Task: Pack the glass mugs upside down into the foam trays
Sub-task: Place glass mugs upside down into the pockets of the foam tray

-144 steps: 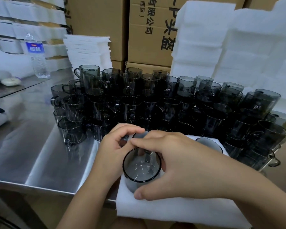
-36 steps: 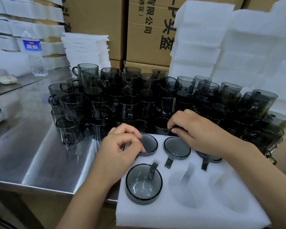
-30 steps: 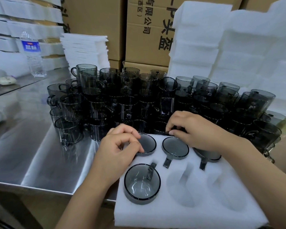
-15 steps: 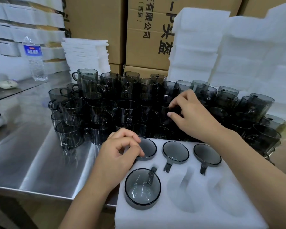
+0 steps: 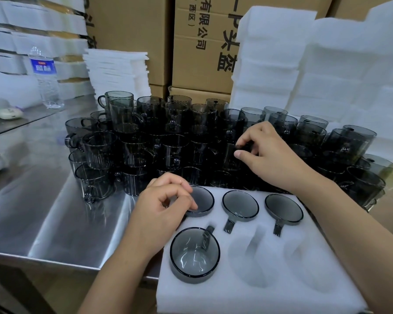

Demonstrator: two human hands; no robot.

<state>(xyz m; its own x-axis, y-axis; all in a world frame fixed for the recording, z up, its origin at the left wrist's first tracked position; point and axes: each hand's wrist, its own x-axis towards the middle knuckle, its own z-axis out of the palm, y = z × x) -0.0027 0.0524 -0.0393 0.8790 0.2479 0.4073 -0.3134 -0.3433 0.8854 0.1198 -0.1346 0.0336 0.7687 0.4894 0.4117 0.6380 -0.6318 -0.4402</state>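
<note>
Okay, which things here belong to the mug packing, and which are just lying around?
In the job: foam tray, four packed mugs, loose mugs, spare foam stacks, left hand, right hand.
Lying about: water bottle, small white oval object.

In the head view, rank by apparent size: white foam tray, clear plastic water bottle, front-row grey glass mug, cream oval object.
1. White foam tray
2. Front-row grey glass mug and clear plastic water bottle: alike; mug nearer, unranked
3. Cream oval object
</note>
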